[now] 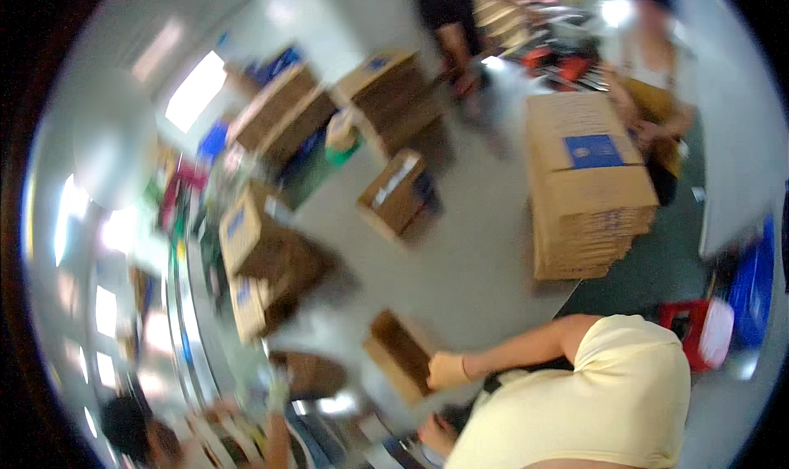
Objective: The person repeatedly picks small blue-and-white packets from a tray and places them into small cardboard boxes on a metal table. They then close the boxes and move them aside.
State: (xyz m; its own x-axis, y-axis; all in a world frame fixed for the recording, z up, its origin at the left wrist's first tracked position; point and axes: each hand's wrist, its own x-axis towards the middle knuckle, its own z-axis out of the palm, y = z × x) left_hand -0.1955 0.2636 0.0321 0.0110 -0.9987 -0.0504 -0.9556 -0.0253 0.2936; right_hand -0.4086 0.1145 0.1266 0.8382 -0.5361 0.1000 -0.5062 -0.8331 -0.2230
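Left hand: the gloved left hand [448, 370] grips the near edge of a cardboard box [400, 354].
Right hand: the right hand [436, 433] sits low and blurred; its grip cannot be told.
Risk: held one-handed by an edge, the box could tip and drop to the floor [477, 255].

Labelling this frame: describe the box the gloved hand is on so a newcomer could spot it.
Start at the tall stack of flat cartons on the right, then drop down-left across the grey floor to the lower middle. The small brown carton there has a gloved hand on its near end, unlike the untouched cartons farther off.
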